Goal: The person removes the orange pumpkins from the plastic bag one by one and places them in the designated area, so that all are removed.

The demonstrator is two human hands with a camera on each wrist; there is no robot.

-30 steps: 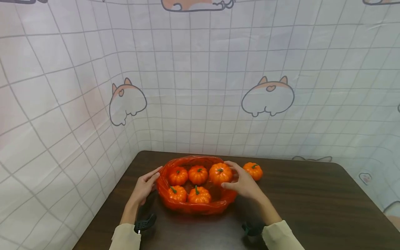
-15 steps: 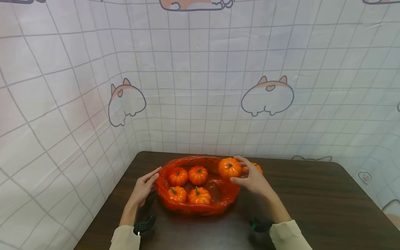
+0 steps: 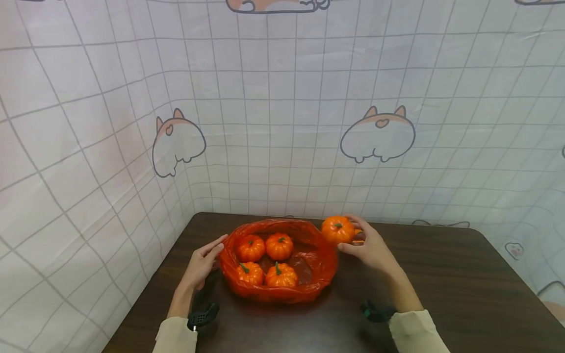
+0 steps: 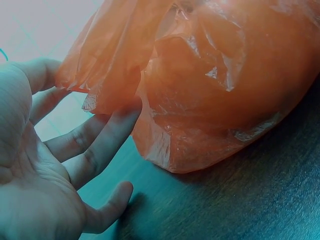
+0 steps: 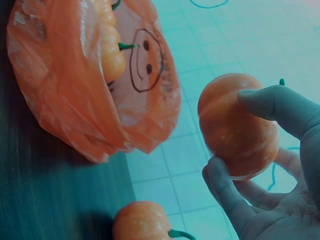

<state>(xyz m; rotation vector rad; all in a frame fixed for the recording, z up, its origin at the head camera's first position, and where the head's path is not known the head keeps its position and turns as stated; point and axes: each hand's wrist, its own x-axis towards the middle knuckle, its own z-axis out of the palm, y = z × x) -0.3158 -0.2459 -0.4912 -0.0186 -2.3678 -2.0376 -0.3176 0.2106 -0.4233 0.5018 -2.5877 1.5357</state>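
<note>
Beyond the right rim of an open orange plastic bag, my right hand holds a small orange toy pumpkin up off the table. In the right wrist view, the thumb and fingers clasp that pumpkin from its sides. On the left, my left hand pinches the bag's rim; the left wrist view shows the thin plastic between its fingers. Several pumpkins with green stems sit inside the bag. Another pumpkin stands on the table, mostly hidden behind my right hand in the head view.
The dark wooden table extends to the right of the bag. A white curtain with a grid pattern and cartoon dogs hangs behind and on the left. Inside the bag, a drawn smiling face shows on the plastic.
My right hand has lifted a pumpkin from the bag's right side and carried it rightward and away, past the rim. My left hand stays at the bag's left rim.
</note>
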